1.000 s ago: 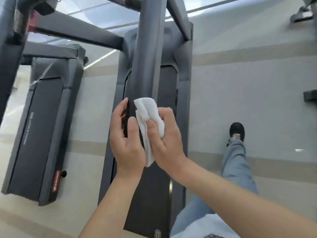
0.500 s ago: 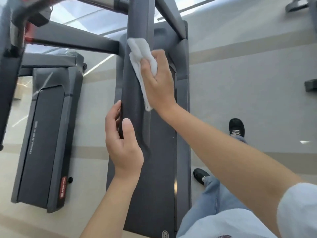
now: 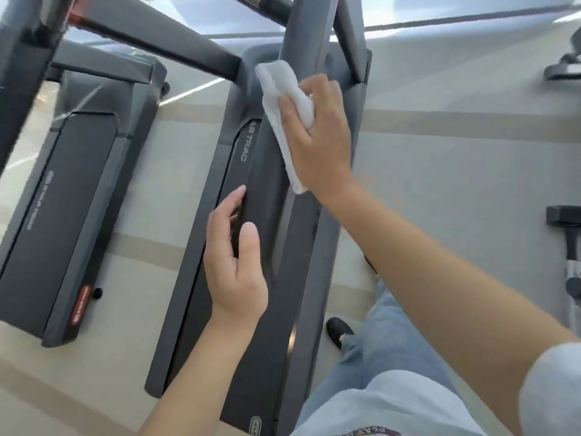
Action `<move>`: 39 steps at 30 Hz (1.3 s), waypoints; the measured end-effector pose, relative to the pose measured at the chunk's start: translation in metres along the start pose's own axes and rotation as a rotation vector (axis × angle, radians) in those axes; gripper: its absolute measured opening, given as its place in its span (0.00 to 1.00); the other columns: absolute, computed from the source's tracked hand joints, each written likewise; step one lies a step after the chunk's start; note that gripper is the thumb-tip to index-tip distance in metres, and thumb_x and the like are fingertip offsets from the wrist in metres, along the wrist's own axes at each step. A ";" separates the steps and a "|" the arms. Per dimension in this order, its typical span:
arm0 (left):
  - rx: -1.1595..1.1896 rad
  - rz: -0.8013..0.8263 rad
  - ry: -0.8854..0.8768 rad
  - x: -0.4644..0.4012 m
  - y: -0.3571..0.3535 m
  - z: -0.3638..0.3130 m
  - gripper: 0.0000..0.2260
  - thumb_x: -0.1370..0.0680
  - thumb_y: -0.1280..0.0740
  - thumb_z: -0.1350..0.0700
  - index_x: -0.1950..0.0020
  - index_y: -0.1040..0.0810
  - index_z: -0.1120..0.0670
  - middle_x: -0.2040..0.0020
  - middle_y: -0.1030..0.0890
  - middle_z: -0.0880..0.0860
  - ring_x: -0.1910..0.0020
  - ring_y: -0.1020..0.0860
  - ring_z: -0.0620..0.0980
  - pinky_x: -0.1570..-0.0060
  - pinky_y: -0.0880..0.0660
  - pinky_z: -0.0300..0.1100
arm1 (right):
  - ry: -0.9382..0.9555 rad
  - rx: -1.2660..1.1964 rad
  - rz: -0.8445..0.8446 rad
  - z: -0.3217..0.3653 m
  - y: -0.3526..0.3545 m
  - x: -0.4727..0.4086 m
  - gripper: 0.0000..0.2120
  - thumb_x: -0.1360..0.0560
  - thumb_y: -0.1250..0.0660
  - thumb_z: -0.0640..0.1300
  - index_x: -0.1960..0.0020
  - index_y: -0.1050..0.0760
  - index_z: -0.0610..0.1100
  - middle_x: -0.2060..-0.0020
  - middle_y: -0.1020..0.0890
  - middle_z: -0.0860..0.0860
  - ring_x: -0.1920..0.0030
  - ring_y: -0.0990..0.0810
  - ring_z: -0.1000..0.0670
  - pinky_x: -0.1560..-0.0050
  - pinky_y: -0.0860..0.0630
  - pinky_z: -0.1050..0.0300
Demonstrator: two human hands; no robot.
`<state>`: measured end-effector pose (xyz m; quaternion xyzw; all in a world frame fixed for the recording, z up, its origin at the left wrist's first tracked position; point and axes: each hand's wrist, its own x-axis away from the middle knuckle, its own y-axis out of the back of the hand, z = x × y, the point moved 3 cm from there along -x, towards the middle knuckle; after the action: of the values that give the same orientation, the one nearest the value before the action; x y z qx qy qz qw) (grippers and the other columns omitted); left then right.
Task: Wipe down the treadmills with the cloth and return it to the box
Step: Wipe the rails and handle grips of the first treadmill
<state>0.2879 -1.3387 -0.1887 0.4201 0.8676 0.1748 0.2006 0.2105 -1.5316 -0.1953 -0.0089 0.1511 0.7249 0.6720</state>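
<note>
A white cloth lies against the grey handrail of the treadmill below me. My right hand grips the cloth and presses it on the rail, high up near the crossbar joint. My left hand is lower on the same rail, fingers straight and slightly spread, thumb up; it seems to touch the rail's left side without holding anything. The treadmill's dark belt runs beneath both hands. No box is in view.
A second treadmill stands to the left on the pale floor. Grey frame bars cross the top left. My legs in jeans and a black shoe are right of the treadmill. Other gym equipment sits at the right edge.
My right hand carried the cloth up the rail from beside my left hand to near the top, then slid it slightly down. My left hand stayed low on the rail.
</note>
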 end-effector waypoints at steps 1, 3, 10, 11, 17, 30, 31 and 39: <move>0.003 -0.004 0.003 0.000 0.000 0.000 0.19 0.15 0.43 0.62 0.24 0.27 0.60 0.29 0.22 0.51 0.27 0.25 0.52 0.26 0.29 0.50 | 0.044 0.082 0.017 0.000 0.000 -0.020 0.12 0.17 0.35 0.53 0.46 0.26 0.43 0.52 0.25 0.49 0.59 0.25 0.54 0.60 0.28 0.64; 0.000 -0.006 -0.003 0.000 0.002 0.001 0.19 0.15 0.42 0.61 0.25 0.27 0.59 0.30 0.21 0.50 0.28 0.24 0.52 0.27 0.28 0.48 | 0.107 0.249 0.049 0.004 -0.003 -0.056 0.14 0.18 0.36 0.56 0.45 0.25 0.45 0.50 0.26 0.51 0.59 0.25 0.54 0.60 0.27 0.62; -0.022 -0.082 0.088 -0.002 0.005 -0.002 0.19 0.17 0.39 0.54 0.27 0.22 0.56 0.35 0.19 0.46 0.33 0.21 0.48 0.33 0.26 0.40 | 0.478 0.764 0.460 0.051 -0.022 -0.059 0.16 0.20 0.36 0.60 0.47 0.21 0.48 0.50 0.26 0.52 0.49 0.25 0.48 0.55 0.29 0.52; -0.028 -0.108 0.122 -0.001 0.004 -0.002 0.19 0.17 0.39 0.54 0.29 0.21 0.56 0.36 0.18 0.46 0.34 0.20 0.48 0.34 0.25 0.40 | 0.541 0.762 0.534 0.056 -0.021 -0.041 0.17 0.20 0.36 0.61 0.48 0.21 0.48 0.52 0.26 0.52 0.50 0.25 0.48 0.57 0.28 0.52; 0.167 -0.338 0.473 0.019 -0.009 -0.005 0.13 0.14 0.43 0.53 0.48 0.20 0.53 0.60 0.21 0.51 0.61 0.27 0.43 0.58 0.28 0.38 | 0.806 0.483 0.866 0.069 -0.006 0.052 0.16 0.20 0.32 0.56 0.58 0.20 0.45 0.60 0.27 0.51 0.61 0.33 0.51 0.67 0.40 0.57; 0.038 -0.659 0.550 0.034 -0.027 -0.018 0.17 0.13 0.47 0.55 0.44 0.18 0.51 0.57 0.22 0.65 0.58 0.24 0.62 0.55 0.25 0.54 | 0.901 0.843 1.065 0.063 -0.055 -0.078 0.23 0.20 0.43 0.61 0.60 0.20 0.47 0.60 0.25 0.52 0.61 0.24 0.47 0.62 0.33 0.53; 0.052 -0.688 0.573 0.039 -0.030 -0.016 0.17 0.13 0.48 0.53 0.42 0.18 0.51 0.56 0.19 0.62 0.55 0.21 0.57 0.51 0.23 0.54 | 0.943 0.805 1.122 0.067 -0.055 -0.059 0.23 0.19 0.44 0.60 0.60 0.20 0.47 0.60 0.25 0.53 0.61 0.24 0.48 0.62 0.33 0.53; 0.109 -0.725 0.780 0.082 -0.022 -0.013 0.16 0.12 0.41 0.58 0.57 0.22 0.57 0.65 0.22 0.47 0.65 0.27 0.45 0.63 0.29 0.40 | 1.261 0.666 1.451 0.103 -0.058 0.098 0.15 0.17 0.41 0.51 0.59 0.28 0.45 0.59 0.31 0.52 0.60 0.29 0.48 0.67 0.38 0.57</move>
<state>0.2204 -1.2875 -0.2048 0.0074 0.9750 0.1922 -0.1113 0.2770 -1.4095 -0.1303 -0.1081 0.6411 0.7419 -0.1640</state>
